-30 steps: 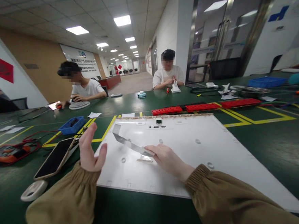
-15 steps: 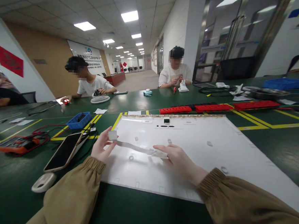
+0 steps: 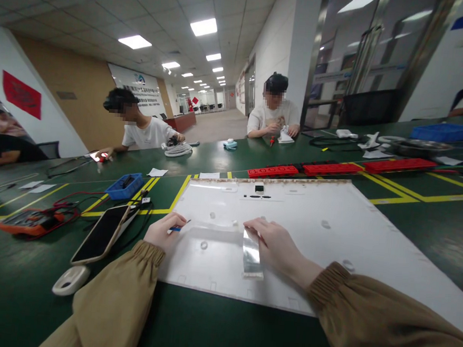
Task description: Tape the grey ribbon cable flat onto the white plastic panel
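Note:
A large white panel (image 3: 289, 251) lies flat on the green table in front of me. Over its left edge, my left hand (image 3: 164, 230) pinches a small blue item (image 3: 175, 229) with a dark thin tip. My right hand (image 3: 274, 245), above the middle of the panel, is closed on the upper end of a shiny flat strip (image 3: 252, 254). The strip hangs toward me, its pale lower end over the panel. A small whitish piece (image 3: 235, 223) shows just left of my right fingertips.
Left of the panel are a phone (image 3: 101, 234), a white oval object (image 3: 70, 280), a blue tray (image 3: 124, 186) and an orange multimeter (image 3: 32, 222) with leads. Red strips (image 3: 330, 169) lie beyond the panel. Two people sit across the table.
The strip no longer stretches between my hands; it now hangs from my right hand, its shiny face showing. My left hand has let go of its end, and a blue item shows in those fingers.

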`<state>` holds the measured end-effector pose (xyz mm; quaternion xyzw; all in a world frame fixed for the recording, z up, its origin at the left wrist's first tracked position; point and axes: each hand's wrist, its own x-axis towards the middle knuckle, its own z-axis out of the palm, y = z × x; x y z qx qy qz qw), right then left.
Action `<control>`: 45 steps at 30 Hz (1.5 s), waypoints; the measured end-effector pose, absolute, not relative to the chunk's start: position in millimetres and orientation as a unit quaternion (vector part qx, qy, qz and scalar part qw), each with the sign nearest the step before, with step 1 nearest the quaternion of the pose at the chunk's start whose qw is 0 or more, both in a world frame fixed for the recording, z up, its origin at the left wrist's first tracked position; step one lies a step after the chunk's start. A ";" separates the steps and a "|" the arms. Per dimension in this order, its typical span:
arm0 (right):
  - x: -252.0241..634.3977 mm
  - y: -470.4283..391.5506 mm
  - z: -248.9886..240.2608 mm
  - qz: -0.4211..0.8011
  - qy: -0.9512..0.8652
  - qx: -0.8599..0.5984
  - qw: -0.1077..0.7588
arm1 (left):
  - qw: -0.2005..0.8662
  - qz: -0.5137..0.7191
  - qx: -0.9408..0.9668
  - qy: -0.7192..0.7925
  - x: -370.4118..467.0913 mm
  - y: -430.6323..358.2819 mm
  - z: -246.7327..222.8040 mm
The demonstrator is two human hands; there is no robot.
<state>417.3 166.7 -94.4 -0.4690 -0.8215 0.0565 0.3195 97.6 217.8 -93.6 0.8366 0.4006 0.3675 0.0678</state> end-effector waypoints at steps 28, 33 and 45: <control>418.3 174.1 -102.4 0.057 -0.846 -0.458 0.269 | 0.033 0.276 0.869 0.408 91.3 238.2 -122.5; 418.3 174.2 -103.9 0.057 -0.841 -0.459 0.279 | 0.048 0.256 0.868 0.424 96.7 229.8 -114.1; 415.4 168.1 -96.8 0.036 -0.846 -0.458 0.270 | 0.066 0.279 0.853 0.436 96.6 232.1 -117.8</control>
